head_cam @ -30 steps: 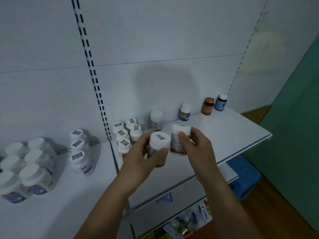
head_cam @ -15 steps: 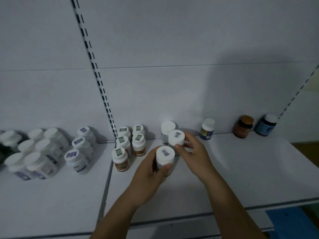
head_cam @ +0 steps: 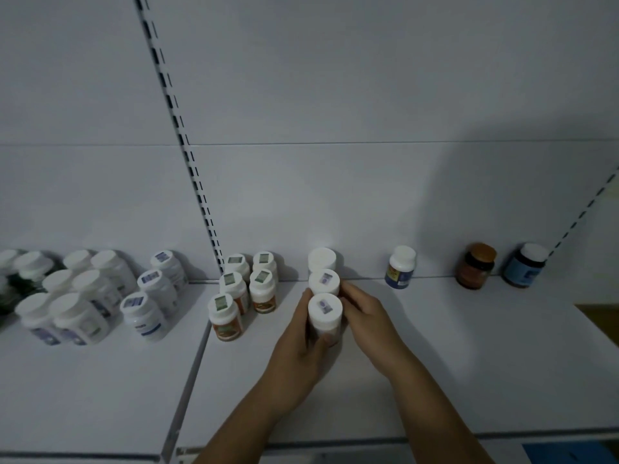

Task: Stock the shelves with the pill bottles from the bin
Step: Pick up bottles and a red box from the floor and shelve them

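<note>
The left hand [head_cam: 299, 346] is wrapped round the front pill bottle [head_cam: 325, 311], which stands upright on the white shelf [head_cam: 452, 363] with its cap up. The right hand [head_cam: 368, 316] curls its fingers round the middle pill bottle [head_cam: 324, 282], upright and touching just behind. A third bottle [head_cam: 321, 259] stands against the back panel, so the three form a row running front to back.
</note>
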`<state>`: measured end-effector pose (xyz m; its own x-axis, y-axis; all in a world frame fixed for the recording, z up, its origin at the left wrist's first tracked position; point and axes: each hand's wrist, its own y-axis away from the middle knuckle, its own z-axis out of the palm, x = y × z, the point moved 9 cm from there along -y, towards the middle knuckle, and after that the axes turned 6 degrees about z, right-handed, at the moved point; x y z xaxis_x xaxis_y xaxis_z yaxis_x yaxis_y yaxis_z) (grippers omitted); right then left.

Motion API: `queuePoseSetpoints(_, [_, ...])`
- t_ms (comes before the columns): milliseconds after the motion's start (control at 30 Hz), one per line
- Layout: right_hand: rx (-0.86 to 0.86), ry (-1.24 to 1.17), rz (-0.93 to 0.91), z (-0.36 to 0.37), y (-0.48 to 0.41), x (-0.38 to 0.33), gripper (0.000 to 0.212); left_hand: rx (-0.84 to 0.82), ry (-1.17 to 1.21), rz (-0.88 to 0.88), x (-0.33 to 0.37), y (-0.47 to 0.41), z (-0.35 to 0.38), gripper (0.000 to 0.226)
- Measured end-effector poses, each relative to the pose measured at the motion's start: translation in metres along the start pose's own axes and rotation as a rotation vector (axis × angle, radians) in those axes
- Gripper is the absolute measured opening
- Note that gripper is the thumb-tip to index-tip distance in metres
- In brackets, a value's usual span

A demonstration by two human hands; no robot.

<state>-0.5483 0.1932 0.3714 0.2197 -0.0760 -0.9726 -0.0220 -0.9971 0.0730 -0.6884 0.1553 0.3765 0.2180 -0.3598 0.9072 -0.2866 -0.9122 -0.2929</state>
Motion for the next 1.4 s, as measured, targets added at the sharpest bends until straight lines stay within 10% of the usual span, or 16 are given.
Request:
queuePoseSetpoints(467, [0.087, 0.062, 0.0, -0.014, 0.002, -0.003, 0.03, 0.016, -0.044, -0.003, 0.006, -0.001, -0.005, 0.073])
queuePoseSetpoints(833, [0.042, 0.464, -0.369, 0.001, 0.045, -0.132, 0.058, 0.151, -0.842, 0.162, 0.12, -0.014, -0.139, 0.076])
queuePoseSetpoints(1400, [-0.541, 0.906, -0.922, 0.348, 0.138, -0.231, 0.081, 0.354, -1.384, -0.524, 0.121, 0.249, -0.386, 0.095])
